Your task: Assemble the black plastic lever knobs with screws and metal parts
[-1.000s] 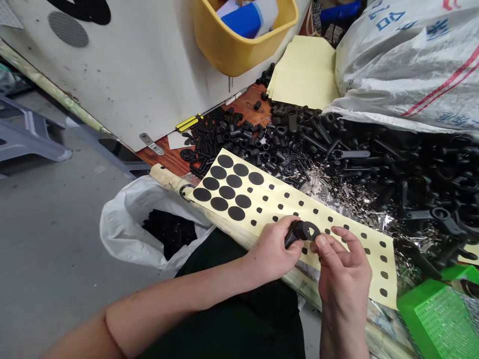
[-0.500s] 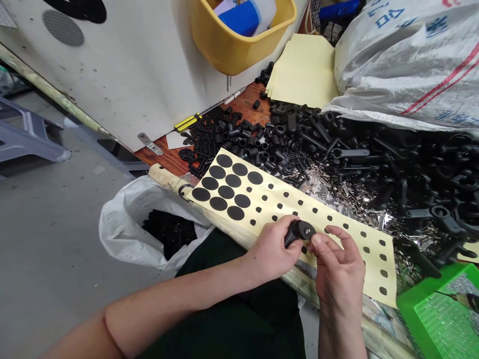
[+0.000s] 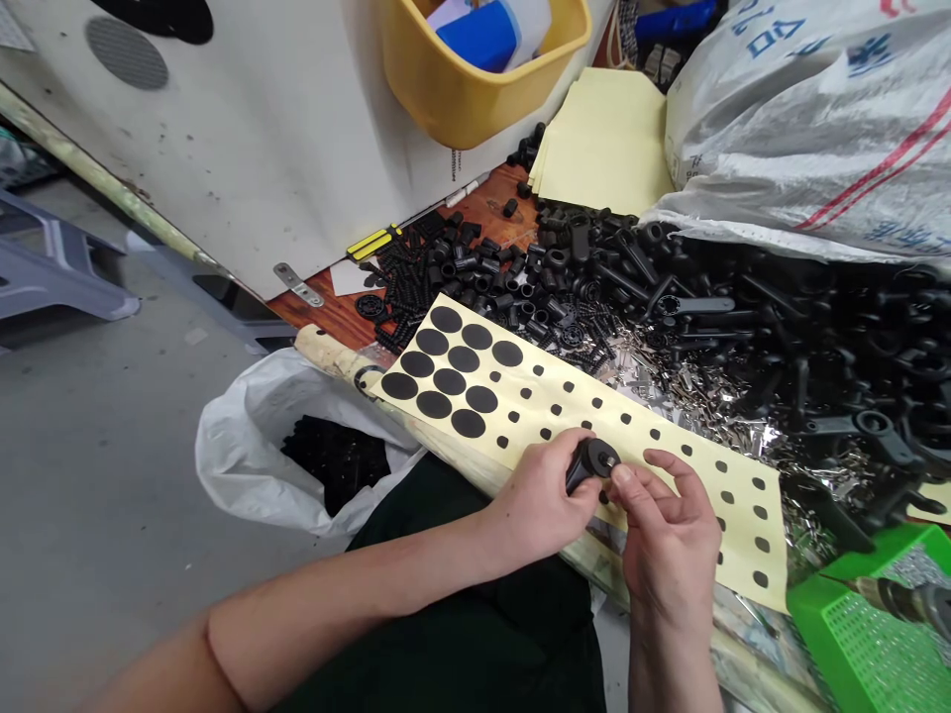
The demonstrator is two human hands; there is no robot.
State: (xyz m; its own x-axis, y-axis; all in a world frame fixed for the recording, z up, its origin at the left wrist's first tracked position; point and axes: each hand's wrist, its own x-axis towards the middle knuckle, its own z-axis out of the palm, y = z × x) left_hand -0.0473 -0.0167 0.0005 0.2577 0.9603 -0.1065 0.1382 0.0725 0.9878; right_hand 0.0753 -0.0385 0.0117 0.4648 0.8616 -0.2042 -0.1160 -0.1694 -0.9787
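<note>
Black plastic part [image 3: 592, 461] is gripped in the left hand [image 3: 539, 505] over the yellow sticker sheet [image 3: 565, 416] at the table's near edge, right hand [image 3: 665, 540] fingers [image 3: 622, 477] pressed together on its round end, loose black parts [image 3: 743, 317] heaped beyond.

Left forearm: bare, reaching in from the lower left corner and rising toward the bench's near edge. Left hand [image 3: 541, 500]: curling closed, knuckles up, fingers gripping. Right forearm: coming up from the bottom edge, wrist bending slightly. Right hand [image 3: 669, 540]: back facing up, thumb and forefinger pinching together beside the left hand's fingertips, remaining fingers spreading loosely.
</note>
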